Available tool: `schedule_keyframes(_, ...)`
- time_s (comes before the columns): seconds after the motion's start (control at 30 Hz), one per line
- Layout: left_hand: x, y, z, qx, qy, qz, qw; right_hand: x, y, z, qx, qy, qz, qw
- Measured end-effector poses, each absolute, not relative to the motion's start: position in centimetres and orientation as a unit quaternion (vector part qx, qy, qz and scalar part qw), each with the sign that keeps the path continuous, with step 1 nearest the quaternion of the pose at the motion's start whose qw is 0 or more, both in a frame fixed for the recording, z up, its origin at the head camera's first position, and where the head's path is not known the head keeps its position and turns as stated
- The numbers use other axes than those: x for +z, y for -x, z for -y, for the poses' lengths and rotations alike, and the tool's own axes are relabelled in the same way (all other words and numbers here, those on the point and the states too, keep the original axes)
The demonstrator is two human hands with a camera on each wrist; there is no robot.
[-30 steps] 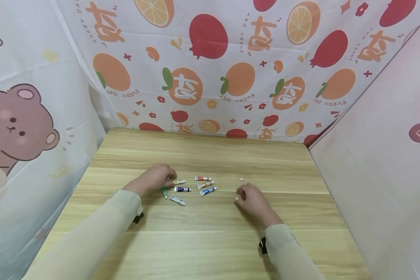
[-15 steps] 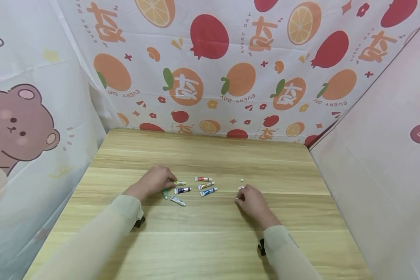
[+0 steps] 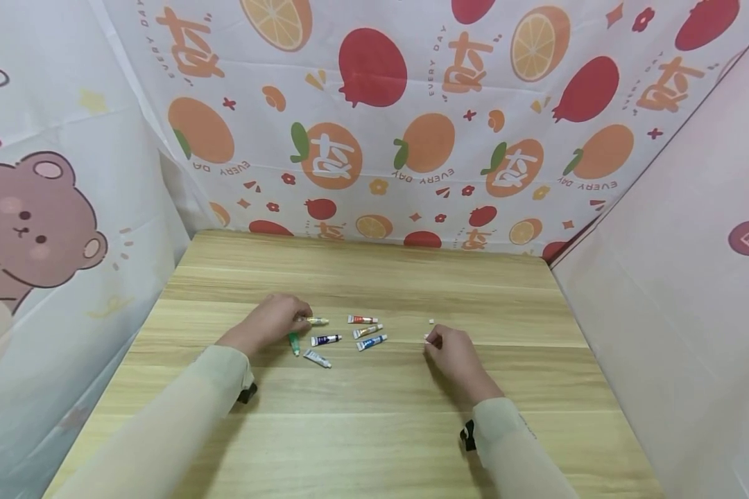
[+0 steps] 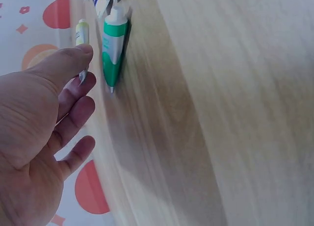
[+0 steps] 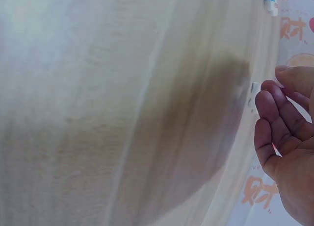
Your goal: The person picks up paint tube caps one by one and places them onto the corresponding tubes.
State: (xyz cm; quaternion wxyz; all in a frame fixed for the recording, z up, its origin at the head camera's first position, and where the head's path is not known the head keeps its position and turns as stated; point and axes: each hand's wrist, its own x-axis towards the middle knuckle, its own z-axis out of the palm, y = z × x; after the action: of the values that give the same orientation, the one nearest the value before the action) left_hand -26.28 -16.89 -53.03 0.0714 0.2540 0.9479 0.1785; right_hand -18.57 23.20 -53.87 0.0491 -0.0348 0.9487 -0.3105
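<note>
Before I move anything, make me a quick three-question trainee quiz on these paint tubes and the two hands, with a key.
1. Which paint tube does the left hand pinch?
2. True or false: the right hand is holding the blue paint tube.
3. In the head view, which of these lies nearest the person's body?
A. red paint tube
B. silver-grey paint tube
C. gold paint tube

Key:
1. The yellow paint tube.
2. False.
3. B.
</note>
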Motion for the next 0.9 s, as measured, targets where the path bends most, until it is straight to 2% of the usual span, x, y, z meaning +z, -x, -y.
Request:
schedule_keyframes(0.27,-52.7,26.4,17.0,0.173,-0.251,-0.95,0.065,-53.4,19.1,-23.2,-0.355,0.003,-0.934,0.039)
schedule_keyframes(0.57,-51.7,26.1,16.6,0.156,-0.258,-0.953,0.008,-52.3,19.5,-22.3,-0.379,-0.006,-0.925,0.02)
schedule_keyframes(0.9,-50.0,25.8,15.2,0.148,-0.262,-0.954,-0.009,-51.0,20.0,-21.6,-0.384,-0.017,-0.923,0.022)
